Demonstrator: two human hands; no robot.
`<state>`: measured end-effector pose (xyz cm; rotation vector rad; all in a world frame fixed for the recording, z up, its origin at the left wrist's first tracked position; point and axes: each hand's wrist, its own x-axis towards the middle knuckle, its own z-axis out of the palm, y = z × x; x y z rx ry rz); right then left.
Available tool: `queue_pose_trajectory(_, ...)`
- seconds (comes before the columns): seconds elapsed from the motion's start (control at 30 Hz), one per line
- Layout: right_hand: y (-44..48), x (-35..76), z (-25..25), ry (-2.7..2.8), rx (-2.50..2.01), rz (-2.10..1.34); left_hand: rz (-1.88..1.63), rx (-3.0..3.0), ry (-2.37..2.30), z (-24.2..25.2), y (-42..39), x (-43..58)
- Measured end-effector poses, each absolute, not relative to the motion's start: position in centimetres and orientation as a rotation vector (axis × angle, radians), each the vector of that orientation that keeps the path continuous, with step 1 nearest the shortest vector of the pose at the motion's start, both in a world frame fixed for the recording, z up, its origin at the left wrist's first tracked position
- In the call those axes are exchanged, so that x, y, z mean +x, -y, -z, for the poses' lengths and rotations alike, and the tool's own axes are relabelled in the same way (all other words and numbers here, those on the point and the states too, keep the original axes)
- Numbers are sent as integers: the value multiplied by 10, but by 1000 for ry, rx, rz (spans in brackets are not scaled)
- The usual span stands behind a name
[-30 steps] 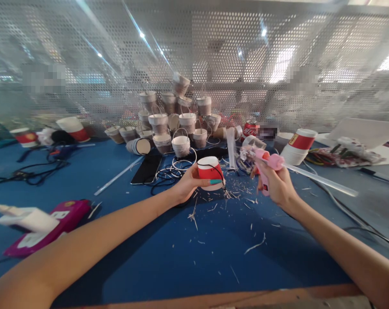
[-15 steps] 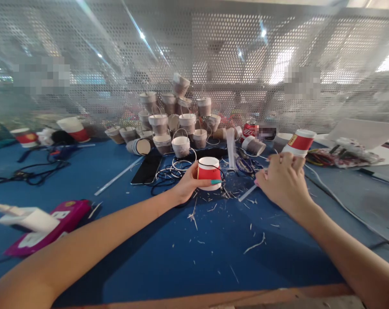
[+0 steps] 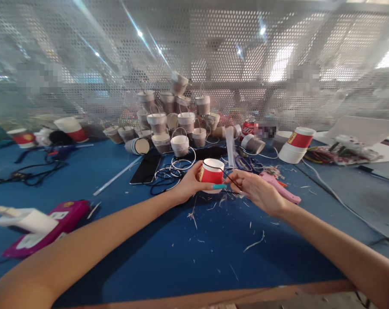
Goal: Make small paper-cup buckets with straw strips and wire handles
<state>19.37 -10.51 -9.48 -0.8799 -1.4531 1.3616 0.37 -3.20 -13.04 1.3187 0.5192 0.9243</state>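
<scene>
A red and white paper cup is gripped from its left side by my left hand, thumb across its front. Thin black cord loops over the cup's rim and runs to my right hand, whose fingers pinch it just right of the cup. Beside my right wrist, partly behind it, lies a pink glue gun. More black cord is coiled behind my left hand, near a white cord coil.
Several small handled cups are piled at the back centre. Stacked red and white cups stand right. A phone, clear stick and purple power strip lie left. Clear sticks stand behind the held cup.
My right hand has moved left from the cup stack on the right to the held cup and now pinches the cord. The held cup has shifted slightly right.
</scene>
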Motion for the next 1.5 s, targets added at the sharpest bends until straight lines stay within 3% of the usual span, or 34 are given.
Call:
queue_pose_trajectory(0.73, 99, 212, 94, 1273, -677, -1333, -870, 1244, -421, 123, 37, 1)
queue_pose_trajectory(1.5, 95, 210, 95, 1220, -779, -1361, -830, 1203, -427, 128, 34, -1)
